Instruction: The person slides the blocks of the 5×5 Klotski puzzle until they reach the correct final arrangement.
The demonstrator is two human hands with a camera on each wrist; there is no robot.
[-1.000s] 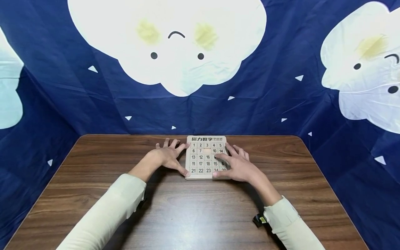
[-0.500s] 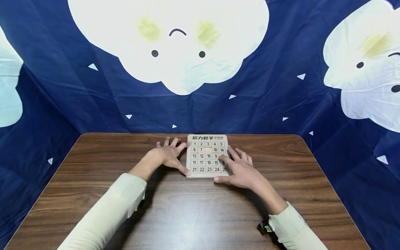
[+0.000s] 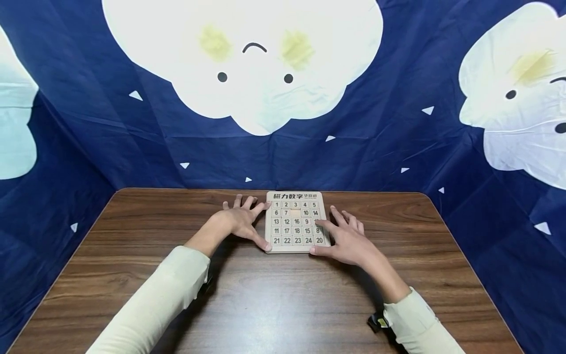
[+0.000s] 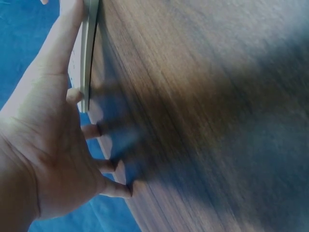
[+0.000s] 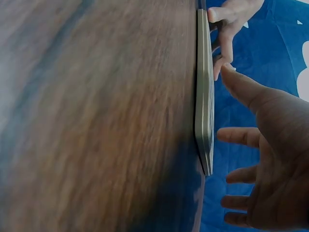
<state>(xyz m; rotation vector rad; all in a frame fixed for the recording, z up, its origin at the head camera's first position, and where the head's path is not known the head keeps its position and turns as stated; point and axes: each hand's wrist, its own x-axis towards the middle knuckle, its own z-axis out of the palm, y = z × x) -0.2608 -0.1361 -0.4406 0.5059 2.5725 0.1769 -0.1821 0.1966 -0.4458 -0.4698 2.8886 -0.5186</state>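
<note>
Plainly, only the head view gives the number board (image 3: 297, 231) from above: centre of the frame, lying flat at the far side of the desk (image 3: 274, 305), one bare slot (image 3: 295, 213) in its second row. Both wrist views turn it edge-on, showing a layered rim; numbers unreadable there. The right wrist view adds a sliver of blue cloth (image 5: 260, 63) between fingertips and board, so that index finger appears just off the surface.

Hard to make out: the number on the tile (image 3: 313, 220) behind the right index fingertip. Pale sleeves (image 3: 152, 300) run off the bottom of the frame; board cut at the left wrist view's top.

Left hand (image 3: 240, 222): grip loose and spread, thumb on the board's lower-left corner, index at its upper-left edge. Right hand (image 3: 349, 242): grip slack, grasping nothing, thumb near the bottom rim.
</note>
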